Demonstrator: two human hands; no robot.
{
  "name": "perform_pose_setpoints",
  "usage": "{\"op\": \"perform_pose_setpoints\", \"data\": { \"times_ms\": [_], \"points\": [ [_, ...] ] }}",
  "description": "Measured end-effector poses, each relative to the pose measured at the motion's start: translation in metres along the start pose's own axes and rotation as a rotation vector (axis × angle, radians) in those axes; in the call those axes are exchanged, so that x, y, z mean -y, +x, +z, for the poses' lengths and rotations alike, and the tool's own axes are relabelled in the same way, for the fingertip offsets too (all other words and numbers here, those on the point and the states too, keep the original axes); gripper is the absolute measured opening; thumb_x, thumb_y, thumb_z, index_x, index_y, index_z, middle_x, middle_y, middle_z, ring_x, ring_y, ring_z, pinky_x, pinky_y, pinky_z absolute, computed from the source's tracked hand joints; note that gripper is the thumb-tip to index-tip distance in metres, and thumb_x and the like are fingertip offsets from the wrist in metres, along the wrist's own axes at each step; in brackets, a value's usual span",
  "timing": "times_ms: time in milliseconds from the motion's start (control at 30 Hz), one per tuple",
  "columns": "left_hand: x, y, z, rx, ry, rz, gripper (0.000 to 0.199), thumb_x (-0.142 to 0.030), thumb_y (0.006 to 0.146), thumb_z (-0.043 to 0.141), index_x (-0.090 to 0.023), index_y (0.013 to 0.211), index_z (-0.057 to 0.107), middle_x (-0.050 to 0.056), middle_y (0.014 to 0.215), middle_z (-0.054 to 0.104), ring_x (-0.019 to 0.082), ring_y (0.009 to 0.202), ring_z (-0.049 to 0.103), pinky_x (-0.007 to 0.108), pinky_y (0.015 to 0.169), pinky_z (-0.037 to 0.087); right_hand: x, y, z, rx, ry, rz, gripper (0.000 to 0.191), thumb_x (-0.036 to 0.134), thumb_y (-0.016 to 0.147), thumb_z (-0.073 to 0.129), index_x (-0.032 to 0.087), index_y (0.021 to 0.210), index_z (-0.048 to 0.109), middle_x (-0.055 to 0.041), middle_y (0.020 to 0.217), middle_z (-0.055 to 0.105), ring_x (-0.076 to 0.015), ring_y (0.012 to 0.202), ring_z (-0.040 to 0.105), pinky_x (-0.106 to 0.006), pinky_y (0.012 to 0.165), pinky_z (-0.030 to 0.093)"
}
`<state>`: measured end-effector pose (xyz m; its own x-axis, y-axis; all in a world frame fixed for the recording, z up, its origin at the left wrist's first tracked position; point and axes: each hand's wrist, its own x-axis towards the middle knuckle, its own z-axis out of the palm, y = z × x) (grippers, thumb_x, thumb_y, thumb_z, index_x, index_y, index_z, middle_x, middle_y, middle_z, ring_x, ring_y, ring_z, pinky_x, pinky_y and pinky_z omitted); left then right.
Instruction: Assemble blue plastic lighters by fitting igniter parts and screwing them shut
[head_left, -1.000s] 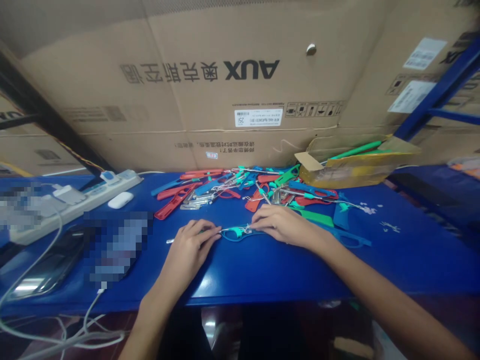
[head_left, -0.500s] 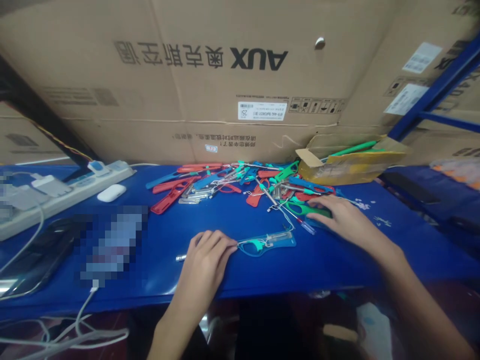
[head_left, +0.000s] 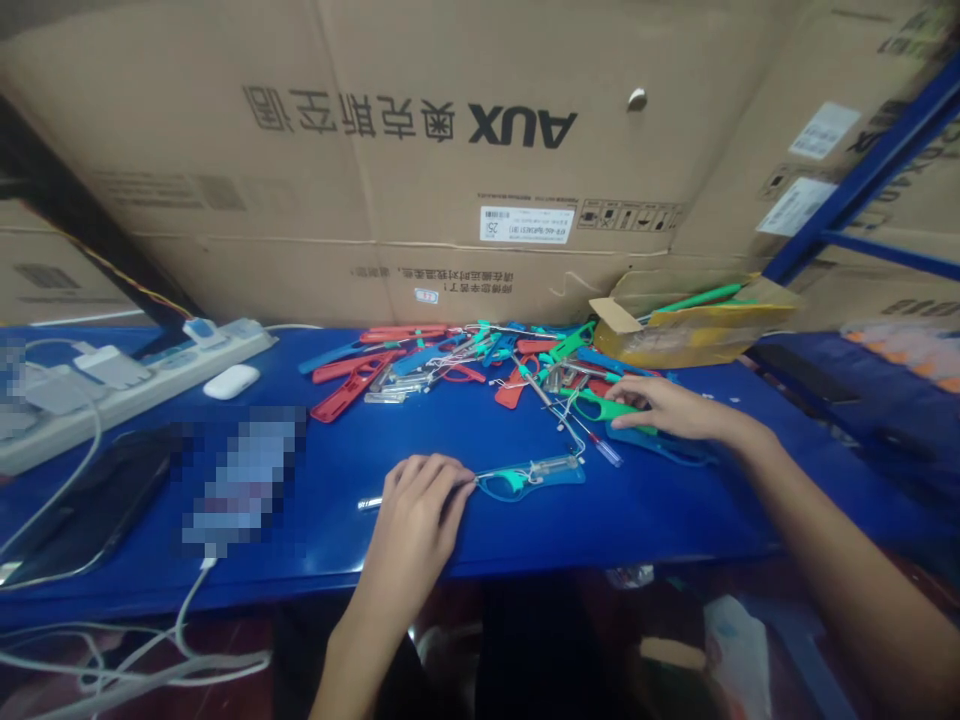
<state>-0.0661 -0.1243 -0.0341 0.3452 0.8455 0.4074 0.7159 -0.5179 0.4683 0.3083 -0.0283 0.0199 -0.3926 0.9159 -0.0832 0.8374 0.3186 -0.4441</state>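
Note:
My left hand (head_left: 424, 505) is closed on the metal tube of a blue lighter body (head_left: 551, 485), which lies flat with a teal trigger, a clear part and wires showing. The tube's tip (head_left: 370, 504) pokes out left of the hand. At the right side of the pile, my right hand (head_left: 652, 405) pinches a green casing (head_left: 600, 407). Under it lies a blue casing (head_left: 667, 445). A screwdriver with a clear handle (head_left: 607, 450) rests beside the pile. Red casings (head_left: 349, 388) and more blue and green ones lie behind, with loose wires and clear parts.
An open cardboard box (head_left: 690, 335) with green pieces stands at the back right. Left are a power strip (head_left: 165, 385), a white case (head_left: 232, 382), a dark phone (head_left: 97, 500) and a blurred phone (head_left: 247, 480). Large cartons (head_left: 412, 200) form the back wall.
My right hand has shifted slightly left; the green casing near it has moved a little and a blue casing now shows beneath. My left hand keeps its hold. The view has shifted slightly.

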Motion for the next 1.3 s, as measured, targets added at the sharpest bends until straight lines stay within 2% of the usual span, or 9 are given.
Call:
{"op": "perform_pose_setpoints", "data": {
  "times_ms": [233, 433, 667, 733, 800, 867, 933, 1133, 1300],
  "points": [
    [-0.003, 0.0, -0.001, -0.016, 0.015, -0.034, 0.012, -0.023, 0.102, 0.051, -0.024, 0.101, 0.062, 0.003, 0.107, 0.069, 0.023, 0.103, 0.058, 0.044, 0.096, 0.038, -0.003, -0.004, -0.004, -0.089, -0.049, -0.02, 0.056, 0.066, 0.087, 0.056, 0.018, 0.111, 0.07, -0.0127, 0.111, 0.071, -0.0277, 0.102, 0.067, -0.041, 0.091, 0.051],
    [-0.003, -0.001, -0.001, -0.032, 0.042, -0.073, 0.014, -0.023, 0.103, 0.049, -0.024, 0.104, 0.062, 0.005, 0.109, 0.069, 0.025, 0.106, 0.057, 0.047, 0.097, 0.037, 0.001, -0.05, 0.025, -0.232, -0.128, -0.095, 0.046, 0.061, 0.092, 0.056, 0.023, 0.11, 0.073, -0.0118, 0.118, 0.071, -0.03, 0.111, 0.066, -0.045, 0.099, 0.051],
    [-0.003, -0.001, 0.001, -0.042, 0.067, -0.031, 0.014, -0.018, 0.102, 0.05, -0.024, 0.102, 0.062, 0.003, 0.107, 0.07, 0.022, 0.104, 0.06, 0.049, 0.104, 0.032, -0.006, -0.081, 0.04, -0.236, -0.069, 0.101, 0.045, 0.062, 0.087, 0.06, 0.029, 0.116, 0.074, -0.0066, 0.106, 0.076, -0.0327, 0.1, 0.072, -0.046, 0.087, 0.058],
    [-0.004, -0.001, 0.001, -0.036, 0.066, -0.031, 0.014, -0.018, 0.102, 0.05, -0.024, 0.103, 0.063, 0.002, 0.107, 0.07, 0.022, 0.104, 0.061, 0.048, 0.105, 0.033, 0.008, -0.085, 0.033, -0.279, -0.015, 0.082, 0.036, 0.06, 0.087, 0.061, 0.032, 0.102, 0.078, -0.0047, 0.109, 0.076, -0.0348, 0.109, 0.069, -0.049, 0.095, 0.054],
    [-0.004, -0.001, 0.001, -0.025, 0.066, -0.026, 0.014, -0.019, 0.102, 0.05, -0.024, 0.103, 0.063, 0.002, 0.107, 0.071, 0.022, 0.105, 0.062, 0.049, 0.106, 0.033, 0.033, -0.089, 0.028, -0.443, 0.133, 0.147, 0.035, 0.06, 0.081, 0.068, 0.031, 0.098, 0.078, -0.0058, 0.105, 0.076, -0.0338, 0.099, 0.071, -0.045, 0.085, 0.058],
    [-0.004, -0.001, 0.0, -0.029, 0.068, -0.026, 0.013, -0.022, 0.102, 0.051, -0.025, 0.106, 0.063, 0.002, 0.108, 0.072, 0.022, 0.107, 0.062, 0.052, 0.111, 0.029, 0.064, -0.09, 0.031, -0.682, 0.393, 0.352, 0.038, 0.058, 0.083, 0.067, 0.029, 0.105, 0.075, -0.0068, 0.089, 0.075, -0.0261, 0.071, 0.069, -0.035, 0.055, 0.056],
    [-0.005, -0.002, -0.001, -0.064, 0.069, -0.043, 0.017, -0.024, 0.102, 0.053, -0.026, 0.115, 0.062, 0.003, 0.111, 0.072, 0.024, 0.111, 0.061, 0.056, 0.116, 0.023, 0.094, -0.086, 0.045, -0.808, 0.68, 0.475, 0.043, 0.061, 0.081, 0.067, 0.026, 0.106, 0.072, -0.0025, 0.063, 0.064, -0.0174, 0.043, 0.051, -0.028, 0.034, 0.039],
    [-0.009, -0.006, -0.01, -0.058, -0.042, 0.022, 0.034, -0.036, 0.1, 0.057, -0.029, 0.134, 0.055, 0.007, 0.13, 0.067, 0.027, 0.13, 0.053, 0.059, 0.12, 0.021, 0.147, -0.051, 0.112, -0.87, 1.13, 0.449, 0.044, 0.049, 0.087, 0.067, 0.027, 0.124, 0.062, 0.0055, 0.058, 0.046, -0.0107, 0.042, 0.041, -0.022, 0.035, 0.035],
    [-0.012, -0.007, -0.012, 0.094, -0.135, 0.165, 0.058, -0.044, 0.09, 0.07, -0.029, 0.141, 0.05, 0.007, 0.13, 0.067, 0.027, 0.13, 0.051, 0.057, 0.119, 0.026, 0.166, -0.033, 0.135, -0.934, 1.283, 0.326, 0.05, 0.04, 0.09, 0.065, 0.029, 0.136, 0.049, -0.0021, 0.097, 0.063, -0.0152, 0.072, 0.062, -0.027, 0.053, 0.057]
  ]
}}
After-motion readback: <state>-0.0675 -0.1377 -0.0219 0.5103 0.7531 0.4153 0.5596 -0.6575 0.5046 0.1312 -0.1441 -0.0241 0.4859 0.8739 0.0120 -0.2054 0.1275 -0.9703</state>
